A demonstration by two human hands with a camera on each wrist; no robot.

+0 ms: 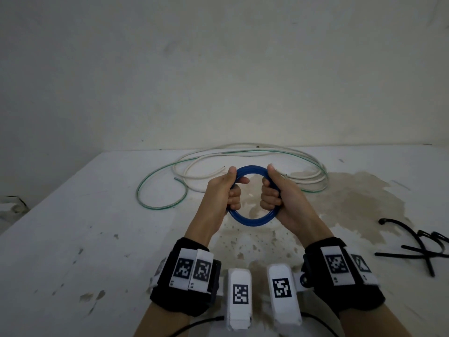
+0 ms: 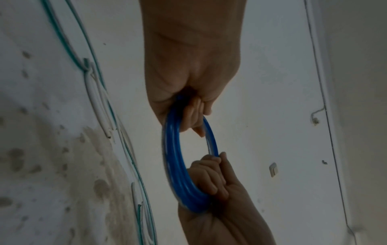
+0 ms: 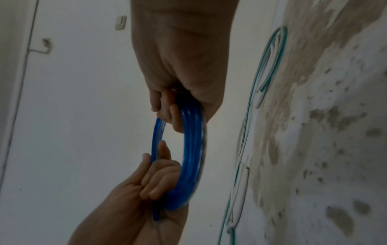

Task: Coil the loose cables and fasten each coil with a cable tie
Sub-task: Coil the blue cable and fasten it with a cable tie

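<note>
A blue cable wound into a round coil is held up over the table. My left hand grips its left side, fingers curled through the ring and thumb up along the rim. On the opposite side my right hand grips the same way. Behind the coil a loose white cable and a thin green cable lie in wide loops on the table. Several black cable ties lie at the right.
The white table carries a large brown stain in the middle and right. A pale wall rises just behind the table's far edge. A thin black lead runs near the front edge by my wrists.
</note>
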